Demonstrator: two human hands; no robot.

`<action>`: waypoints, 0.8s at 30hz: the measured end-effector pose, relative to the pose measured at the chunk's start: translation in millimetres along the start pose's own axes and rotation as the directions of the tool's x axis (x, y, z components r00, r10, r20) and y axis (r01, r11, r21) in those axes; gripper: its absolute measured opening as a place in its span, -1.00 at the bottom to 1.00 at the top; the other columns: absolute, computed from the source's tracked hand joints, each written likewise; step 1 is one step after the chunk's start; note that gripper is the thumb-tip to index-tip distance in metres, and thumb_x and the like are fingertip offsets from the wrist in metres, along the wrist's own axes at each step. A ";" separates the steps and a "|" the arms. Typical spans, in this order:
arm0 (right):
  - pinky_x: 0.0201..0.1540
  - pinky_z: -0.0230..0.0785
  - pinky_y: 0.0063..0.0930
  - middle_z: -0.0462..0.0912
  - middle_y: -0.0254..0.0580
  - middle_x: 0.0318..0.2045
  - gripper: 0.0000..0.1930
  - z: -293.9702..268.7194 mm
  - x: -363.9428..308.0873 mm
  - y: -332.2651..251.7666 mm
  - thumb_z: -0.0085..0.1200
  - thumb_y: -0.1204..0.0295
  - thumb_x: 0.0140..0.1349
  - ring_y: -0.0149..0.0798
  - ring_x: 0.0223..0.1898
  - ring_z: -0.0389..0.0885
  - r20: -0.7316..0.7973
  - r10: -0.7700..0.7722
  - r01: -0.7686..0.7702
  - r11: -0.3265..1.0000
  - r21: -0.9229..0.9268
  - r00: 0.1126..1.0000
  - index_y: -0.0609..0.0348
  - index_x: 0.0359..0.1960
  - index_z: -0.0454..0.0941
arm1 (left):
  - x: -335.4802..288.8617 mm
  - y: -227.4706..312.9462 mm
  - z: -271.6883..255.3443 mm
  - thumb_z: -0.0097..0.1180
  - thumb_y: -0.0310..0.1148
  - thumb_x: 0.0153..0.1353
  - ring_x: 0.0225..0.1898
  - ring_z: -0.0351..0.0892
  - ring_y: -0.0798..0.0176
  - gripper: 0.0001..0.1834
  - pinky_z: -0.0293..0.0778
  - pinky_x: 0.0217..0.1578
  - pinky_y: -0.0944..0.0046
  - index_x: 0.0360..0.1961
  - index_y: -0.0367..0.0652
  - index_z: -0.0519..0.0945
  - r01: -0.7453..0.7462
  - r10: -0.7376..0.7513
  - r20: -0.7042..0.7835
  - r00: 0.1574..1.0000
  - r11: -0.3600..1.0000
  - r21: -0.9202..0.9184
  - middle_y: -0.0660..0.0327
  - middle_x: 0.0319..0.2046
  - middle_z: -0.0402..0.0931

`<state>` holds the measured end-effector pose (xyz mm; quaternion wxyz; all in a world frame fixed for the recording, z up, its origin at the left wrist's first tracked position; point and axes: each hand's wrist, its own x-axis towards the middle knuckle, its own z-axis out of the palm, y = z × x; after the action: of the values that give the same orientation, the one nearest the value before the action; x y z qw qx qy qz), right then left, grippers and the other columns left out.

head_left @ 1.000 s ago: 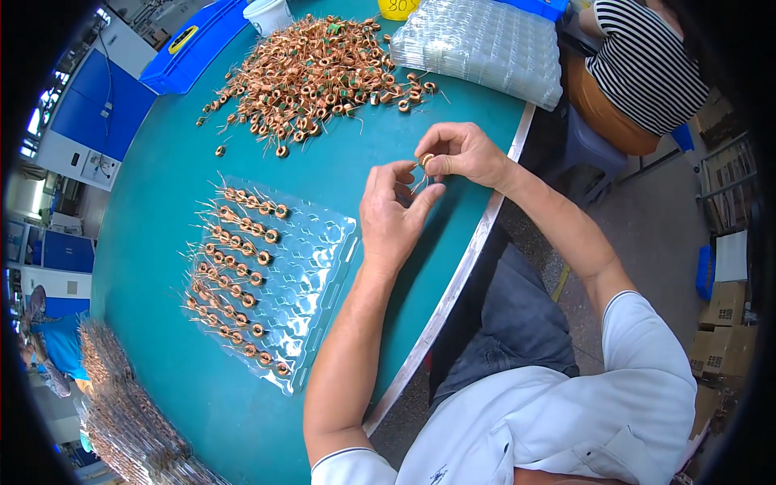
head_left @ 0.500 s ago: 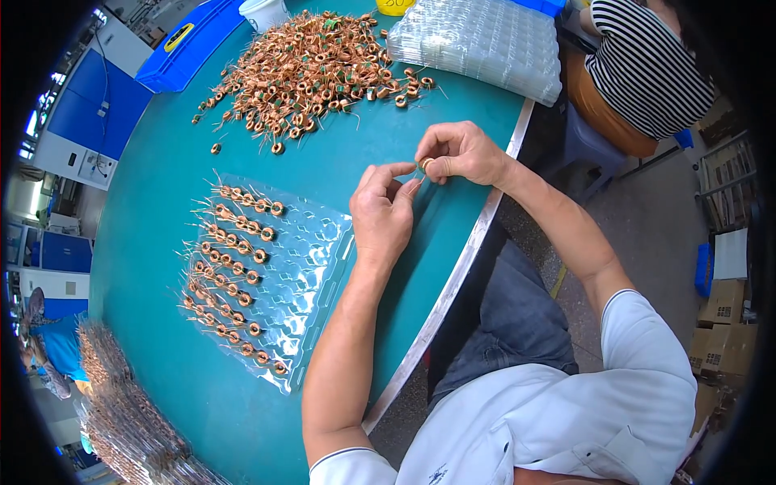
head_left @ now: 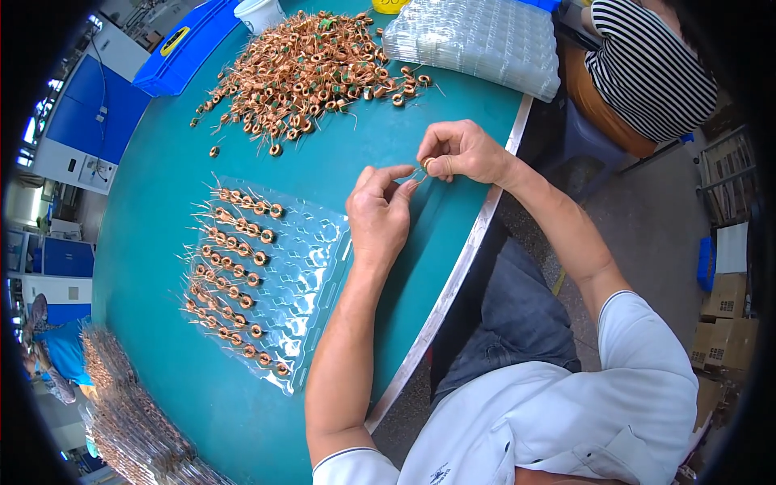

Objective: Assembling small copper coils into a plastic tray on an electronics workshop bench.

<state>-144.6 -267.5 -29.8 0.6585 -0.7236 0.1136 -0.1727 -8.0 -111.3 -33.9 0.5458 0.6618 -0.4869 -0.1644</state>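
Observation:
Between the fingertips of my right hand (head_left: 462, 153) is a small copper-wound toroid coil (head_left: 426, 163), mostly covered by the thumb and fingers. My left hand (head_left: 378, 212) pinches the thin wire leads that come off this coil, index finger and thumb meeting at them. Both hands are held over the green table (head_left: 323, 166) close to its right edge. Left of my left forearm lies a clear plastic tray (head_left: 311, 279). Its left part carries rows of copper coils (head_left: 234, 242) with leads pointing left; the pockets nearer my arm hold none.
A big heap of loose coils (head_left: 303, 73) covers the far table. Beside it are a stack of clear trays (head_left: 473, 44), a white bucket (head_left: 260, 14) and a blue bin (head_left: 182, 48). Filled trays are stacked (head_left: 133, 412) at the lower left. A person in stripes (head_left: 651, 65) sits far right.
The left fingers have shifted slightly left and down along the leads, and the wires show a little more between the hands. The right hand has barely moved.

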 end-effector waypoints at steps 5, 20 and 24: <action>-0.47 0.38 -0.66 0.56 -0.34 -0.47 -0.82 1.1 -1.3 -2.1 0.27 0.48 0.16 -0.53 -0.49 0.50 -0.028 0.004 -0.004 1.000 0.011 1.000 0.26 -0.27 0.54 | -0.8 1.0 -0.2 0.29 -0.58 0.05 -0.54 0.45 0.31 -0.79 0.39 -0.48 0.28 -0.24 -0.20 0.68 0.008 -0.008 -0.002 1.000 1.000 -0.005 0.19 -0.53 0.39; -0.39 0.48 -0.64 0.56 -0.31 -0.37 -0.74 -4.8 -3.6 3.5 0.29 0.52 0.14 -0.51 -0.37 0.58 -0.132 -0.063 0.062 0.998 -0.015 0.989 0.32 -0.13 0.60 | 2.8 -0.8 6.4 0.31 -0.44 0.15 -0.17 0.53 0.31 -0.81 0.52 -0.29 0.40 -0.19 -0.16 0.68 -0.190 0.183 -0.138 0.973 0.981 -0.044 0.15 -0.12 0.49; -0.44 0.45 -0.67 0.65 -0.30 -0.43 -0.72 -3.3 -4.8 2.5 0.34 0.41 0.12 -0.55 -0.46 0.57 -0.089 -0.085 0.074 0.989 -0.126 0.992 0.30 -0.19 0.62 | 1.3 -0.1 6.4 0.29 -0.48 0.15 -0.19 0.51 0.34 -0.85 0.50 -0.28 0.40 -0.23 -0.17 0.70 -0.191 0.179 -0.146 0.973 0.979 -0.076 0.16 -0.12 0.49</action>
<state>-150.1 -268.9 -32.5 0.5992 -0.7577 0.1261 -0.2256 -12.1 -116.0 -35.8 0.6202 0.5983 -0.4996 -0.0883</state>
